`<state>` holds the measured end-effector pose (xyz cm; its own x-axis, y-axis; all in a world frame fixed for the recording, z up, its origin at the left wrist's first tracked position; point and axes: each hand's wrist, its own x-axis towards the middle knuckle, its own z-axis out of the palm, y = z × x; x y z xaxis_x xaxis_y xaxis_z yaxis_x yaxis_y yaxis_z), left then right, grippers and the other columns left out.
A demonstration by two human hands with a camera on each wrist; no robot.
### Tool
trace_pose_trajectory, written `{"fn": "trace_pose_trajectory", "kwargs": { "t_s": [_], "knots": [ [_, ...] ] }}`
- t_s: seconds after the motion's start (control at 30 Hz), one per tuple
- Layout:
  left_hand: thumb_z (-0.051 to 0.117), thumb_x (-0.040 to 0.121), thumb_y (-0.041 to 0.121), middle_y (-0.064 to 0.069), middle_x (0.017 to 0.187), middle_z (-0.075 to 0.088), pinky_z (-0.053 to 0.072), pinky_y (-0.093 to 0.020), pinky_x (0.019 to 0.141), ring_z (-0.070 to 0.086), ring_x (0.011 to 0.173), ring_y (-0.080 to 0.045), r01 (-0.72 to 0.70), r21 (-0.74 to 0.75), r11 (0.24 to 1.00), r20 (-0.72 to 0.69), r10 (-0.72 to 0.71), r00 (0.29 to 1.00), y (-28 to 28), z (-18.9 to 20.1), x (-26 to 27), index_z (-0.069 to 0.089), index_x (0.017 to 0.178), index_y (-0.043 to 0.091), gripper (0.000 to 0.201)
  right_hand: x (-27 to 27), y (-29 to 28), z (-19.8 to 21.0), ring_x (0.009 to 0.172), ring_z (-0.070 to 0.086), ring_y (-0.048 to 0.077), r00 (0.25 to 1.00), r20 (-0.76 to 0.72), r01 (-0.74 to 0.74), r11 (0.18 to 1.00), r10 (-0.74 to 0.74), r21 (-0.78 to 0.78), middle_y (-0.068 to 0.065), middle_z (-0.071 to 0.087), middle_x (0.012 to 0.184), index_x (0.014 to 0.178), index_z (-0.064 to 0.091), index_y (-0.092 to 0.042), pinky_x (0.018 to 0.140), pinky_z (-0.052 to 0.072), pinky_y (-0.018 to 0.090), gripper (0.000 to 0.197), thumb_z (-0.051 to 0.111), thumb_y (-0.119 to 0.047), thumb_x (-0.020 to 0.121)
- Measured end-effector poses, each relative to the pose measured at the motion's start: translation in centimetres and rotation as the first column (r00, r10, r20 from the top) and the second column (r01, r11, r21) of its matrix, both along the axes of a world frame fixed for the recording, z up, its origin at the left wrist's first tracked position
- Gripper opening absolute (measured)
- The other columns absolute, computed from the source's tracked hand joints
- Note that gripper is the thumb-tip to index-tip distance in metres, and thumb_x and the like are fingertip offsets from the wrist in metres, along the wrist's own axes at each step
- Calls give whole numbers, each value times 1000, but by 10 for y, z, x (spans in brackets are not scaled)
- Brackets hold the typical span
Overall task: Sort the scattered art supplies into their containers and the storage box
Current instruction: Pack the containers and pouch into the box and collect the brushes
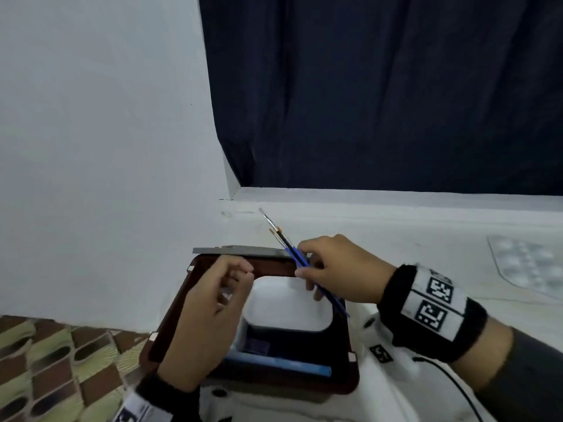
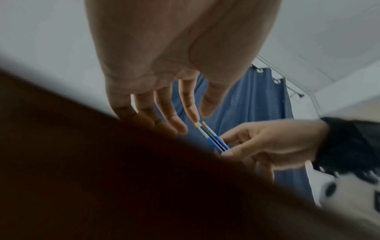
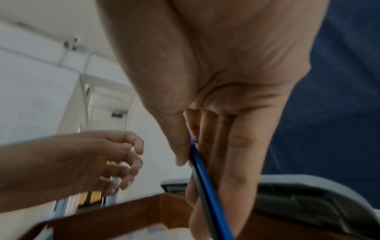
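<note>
Pinching a bundle of thin blue and black paintbrushes (image 1: 294, 254), right hand (image 1: 344, 269) hovers over the dark brown storage box's (image 1: 350, 379) far edge, bristles pointing away. Left hand (image 1: 207, 318) hovers over the box's left side, fingers loosely curled, holding nothing.

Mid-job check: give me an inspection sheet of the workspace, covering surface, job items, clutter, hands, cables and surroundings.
Surface: white tabletop, bare patches visible.
Job's things: dark brown open storage box holding a white rounded-square container and a light blue flat item; bundle of thin blue- and black-handled paintbrushes above the box; clear plastic paint palette at the table's right edge.
Clutter: grey flat strip behind the box.
Hands: right hand pinches the paintbrushes; left hand over the box, fingers loosely curled, holding nothing.
Cables: black cable beside the right forearm.
Surroundings: white wall, dark blue curtain, patterned brown-and-green cloth.
</note>
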<state>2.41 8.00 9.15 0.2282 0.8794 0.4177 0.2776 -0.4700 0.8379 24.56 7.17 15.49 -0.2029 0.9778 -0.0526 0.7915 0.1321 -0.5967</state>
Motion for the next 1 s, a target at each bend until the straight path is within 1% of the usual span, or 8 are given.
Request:
{"fn": "trace_pose_trajectory", "kwargs": {
  "t_s": [0.07, 0.2, 0.33, 0.47, 0.57, 0.8, 0.9, 1.0],
  "knots": [
    [54, 99, 42, 7, 91, 64, 50, -24, 71, 64, 88, -14, -2, 56, 998, -178, 12, 984, 2, -14, -9, 61, 99, 28, 16, -9, 13, -11, 60, 71, 15, 989, 148, -28, 999, 31, -20, 3, 70, 79, 93, 57, -16, 69, 60, 38, 10, 56, -25, 98],
    [54, 97, 43, 13, 100, 62, 57, -38, 69, 63, 91, -9, -8, -29, 1000, -209, 2, 978, 6, -36, -14, 59, 107, 37, 12, -24, 30, -21, 65, 71, 19, 924, 369, -62, 991, 103, -122, 3, 71, 82, 94, 58, -15, 69, 58, 35, 14, 56, -28, 98],
    [54, 96, 44, 15, 101, 58, 55, -28, 68, 61, 90, -6, 21, -24, 999, -238, -26, 971, 9, -40, -13, 55, 109, 40, 14, -40, 41, -30, 86, 61, 25, 827, 533, -113, 982, 178, -152, 7, 65, 100, 99, 58, -15, 68, 39, 29, 11, 55, -26, 97],
    [53, 98, 45, 19, 100, 53, 45, -13, 69, 57, 93, -2, 43, 9, 999, -339, -38, 940, 6, -39, -11, 51, 111, 43, 14, -50, 47, -40, 91, 59, 30, 782, 596, -89, 980, 181, -181, 8, 56, 96, 96, 56, -18, 70, 40, 31, 8, 55, -26, 95],
    [50, 98, 48, 20, 101, 52, 46, -13, 70, 55, 95, 0, 51, 20, 998, -363, -41, 931, 4, -39, -11, 49, 115, 43, 18, -50, 46, -40, 98, 61, 29, 781, 598, -80, 978, 182, -193, 9, 60, 107, 109, 61, -15, 71, 42, 31, 21, 59, -29, 93],
    [44, 96, 54, 22, 102, 51, 47, -14, 72, 55, 94, 1, 62, 76, 995, -402, -26, 915, 1, -44, -12, 45, 115, 46, 21, -35, 37, -39, 94, 59, 25, 823, 552, -55, 986, 135, -160, 4, 62, 103, 108, 61, -19, 72, 45, 32, 21, 59, -32, 92],
    [48, 98, 45, 21, 97, 53, 49, -19, 70, 58, 87, -4, 100, 125, 987, -387, -44, 921, -5, -41, -9, 48, 113, 44, 15, -19, 26, -34, 91, 57, 19, 882, 462, -52, 994, 90, -95, -2, 62, 100, 105, 60, -23, 79, 50, 36, 18, 54, -37, 95],
    [49, 99, 42, 22, 98, 52, 50, -20, 70, 57, 87, -3, 139, 156, 978, -407, -65, 911, -12, -38, 3, 48, 111, 44, 12, 1, 6, -29, 77, 58, 10, 955, 296, -3, 1000, -3, 20, -9, 64, 88, 97, 60, -27, 71, 51, 32, 11, 54, -37, 96]
  ]
}}
